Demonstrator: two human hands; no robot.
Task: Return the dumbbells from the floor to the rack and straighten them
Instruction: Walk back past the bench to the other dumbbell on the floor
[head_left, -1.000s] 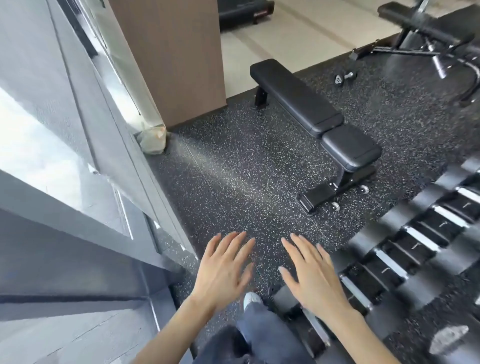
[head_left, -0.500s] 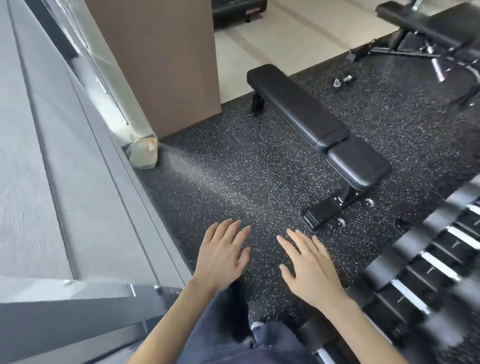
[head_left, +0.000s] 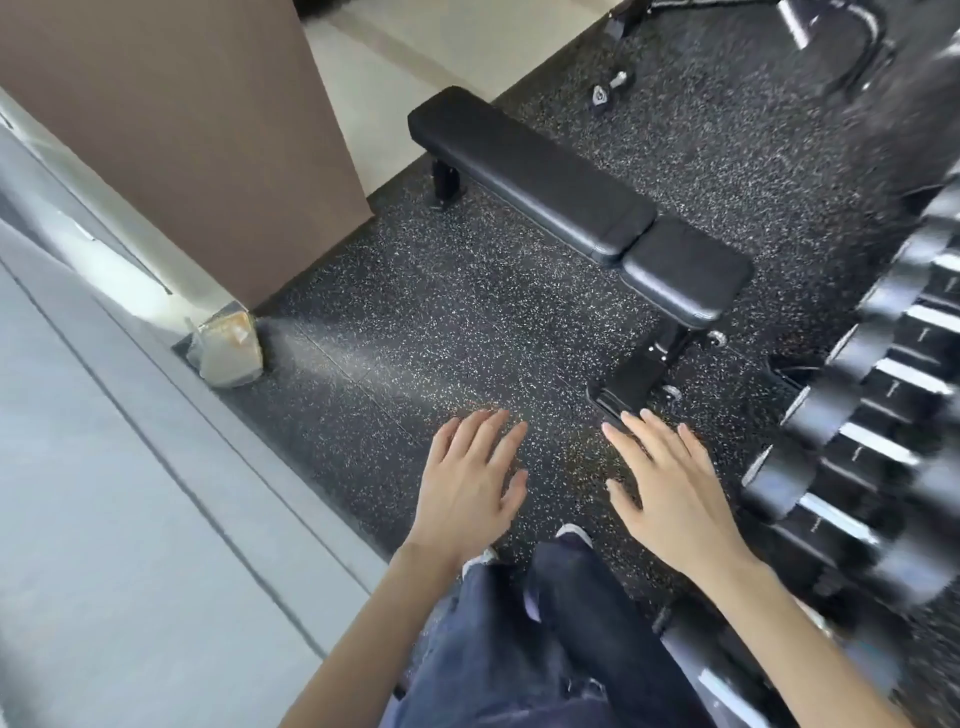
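Both hands hang palm-down over the floor, side by side with a clear gap between them, and hold nothing. On the left hand (head_left: 467, 483) the fingers are straight and close together. On the right hand (head_left: 670, 488) they are straight and a little spread.

Below and ahead of the hands lies black speckled rubber floor (head_left: 405, 364). A flat bench (head_left: 571, 192) with black pads stands ahead of the right hand and runs away from it at a slant. In this view the right fingertips overlap the bench's near foot.

Far ahead, past the far end of the bench, a small dumbbell (head_left: 605, 91) lies alone on the floor, well apart from both hands. Just to the right of the right hand runs a row of dumbbells (head_left: 878, 444) with dark heads and bright handles. They sit side by side and are badly blurred, so whether they lie straight cannot be told. A dark rounded shape under the right forearm may be another dumbbell head.

To the left of the left hand is a grey ledge (head_left: 130, 519), and ahead of it stands a brown panel (head_left: 208, 130). Beneath the wrists are dark jeans (head_left: 519, 649), with a pale shoe (head_left: 574, 532) tip showing between the hands. A curved machine frame (head_left: 841, 31) stands far ahead on the right.
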